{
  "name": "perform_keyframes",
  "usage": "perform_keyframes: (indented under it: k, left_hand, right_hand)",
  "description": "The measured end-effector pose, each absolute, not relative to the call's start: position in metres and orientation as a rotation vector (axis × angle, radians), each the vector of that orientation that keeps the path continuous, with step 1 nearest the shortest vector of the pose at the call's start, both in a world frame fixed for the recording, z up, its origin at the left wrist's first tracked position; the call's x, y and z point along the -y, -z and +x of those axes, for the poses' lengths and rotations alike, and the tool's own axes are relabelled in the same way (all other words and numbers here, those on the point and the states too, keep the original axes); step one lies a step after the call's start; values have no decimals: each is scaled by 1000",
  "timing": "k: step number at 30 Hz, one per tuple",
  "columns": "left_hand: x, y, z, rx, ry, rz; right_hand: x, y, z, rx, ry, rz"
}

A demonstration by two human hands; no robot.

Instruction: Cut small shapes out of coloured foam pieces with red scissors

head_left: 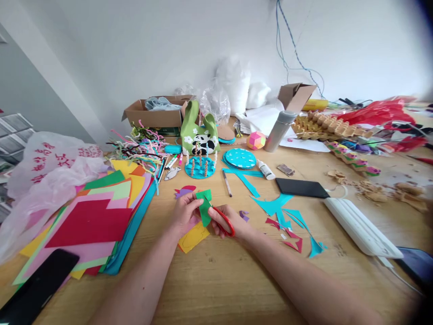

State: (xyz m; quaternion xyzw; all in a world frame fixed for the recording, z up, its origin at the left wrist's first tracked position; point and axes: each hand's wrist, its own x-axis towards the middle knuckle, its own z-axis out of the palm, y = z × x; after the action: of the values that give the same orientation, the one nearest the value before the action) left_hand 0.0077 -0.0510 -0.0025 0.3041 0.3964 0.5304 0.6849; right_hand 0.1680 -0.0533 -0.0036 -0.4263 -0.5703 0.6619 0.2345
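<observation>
My left hand (187,208) is closed on a small piece of green felt or paper (204,215), pinched between thumb and fingers. In my right hand (221,222) is a pair of scissors with red handles (227,221); its blades meet the green piece, and the piece hides part of them. Below the hands lies a yellow piece (193,238) with drawn outlines, on the wooden table (209,289). Red and purple cut pieces (185,192) lie just beyond my left hand. A small purple scrap (244,215) is beside my right hand.
Coloured sheets (89,221) are stacked at left, with a black phone (40,284) on them. Blue scraps (274,205), a power bank (301,187) and a white power strip (363,228) lie at right. Behind stand a blue disc with twisted posts (200,169), a green panda bag (199,133) and a flask (279,131).
</observation>
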Motion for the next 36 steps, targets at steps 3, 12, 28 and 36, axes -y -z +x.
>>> perform_keyframes:
  k: [3, 12, 28, 36]
  left_hand:
    - [51, 3, 8, -898, -1184, 680]
    - [50, 2, 7, -918, -1167, 686]
    - [47, 3, 6, -1057, -1324, 793]
    - [48, -1, 8, -1063, -1301, 758]
  right_hand:
    - [53, 4, 168, 1589, -1811, -1166]
    - [53, 0, 169, 1624, -1792, -1187]
    - [51, 7, 170, 1588, -1850, -1185]
    - [52, 6, 170, 1580, -1851, -1202]
